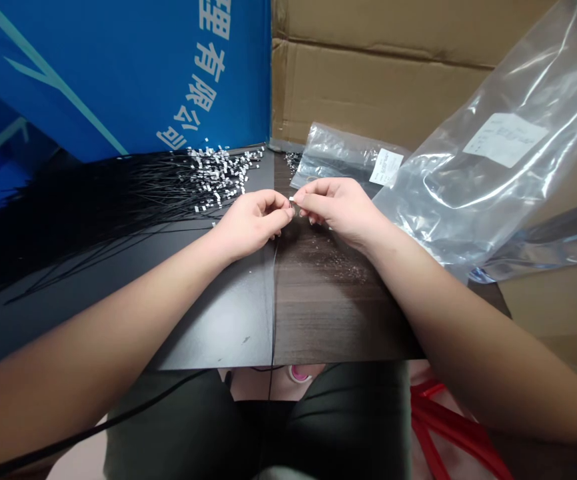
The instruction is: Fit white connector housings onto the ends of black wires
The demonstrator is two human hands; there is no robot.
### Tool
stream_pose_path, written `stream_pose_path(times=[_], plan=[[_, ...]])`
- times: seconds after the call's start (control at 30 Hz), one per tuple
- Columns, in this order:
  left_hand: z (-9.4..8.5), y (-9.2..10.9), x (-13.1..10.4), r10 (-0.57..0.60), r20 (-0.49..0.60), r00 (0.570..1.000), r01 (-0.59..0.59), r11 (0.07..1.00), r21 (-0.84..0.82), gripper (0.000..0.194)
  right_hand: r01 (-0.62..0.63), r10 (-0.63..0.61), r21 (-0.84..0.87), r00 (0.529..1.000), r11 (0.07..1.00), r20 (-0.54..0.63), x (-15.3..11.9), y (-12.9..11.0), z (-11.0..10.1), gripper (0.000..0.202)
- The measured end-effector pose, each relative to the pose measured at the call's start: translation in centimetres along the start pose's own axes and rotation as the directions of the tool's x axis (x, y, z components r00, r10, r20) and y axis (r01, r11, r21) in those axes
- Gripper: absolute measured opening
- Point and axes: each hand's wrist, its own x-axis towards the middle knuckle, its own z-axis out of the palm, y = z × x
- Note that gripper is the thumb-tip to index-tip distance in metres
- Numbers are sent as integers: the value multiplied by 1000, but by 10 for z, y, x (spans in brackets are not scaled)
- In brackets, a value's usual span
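My left hand [254, 221] is closed in a pinch near the end of a thin black cable [274, 300], which hangs down over the table's front edge. My right hand [341, 205] meets it fingertip to fingertip, thumb and forefinger pinched at a tiny white piece [291, 199] at the cable's end. The fingers partly cover this spot, so how the piece sits on the cable cannot be seen. To the left of my left hand lies a large heap of black cables [118, 190], many with white ends [218, 173].
A small clear bag with a label [338, 157] lies behind my right hand. A large clear plastic bag [498, 153] leans at the right. Blue panel [118, 67] and cardboard [378, 80] stand behind. Fine pale bits [346, 267] dot the dark wood tabletop [328, 327].
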Motion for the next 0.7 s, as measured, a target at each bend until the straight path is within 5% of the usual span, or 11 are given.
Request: stream_pose_path(times=[0.7], plan=[[-2, -3, 1, 19, -27, 999, -16, 996, 92, 19, 36, -35, -98, 999, 995, 7, -1, 1, 0, 15]])
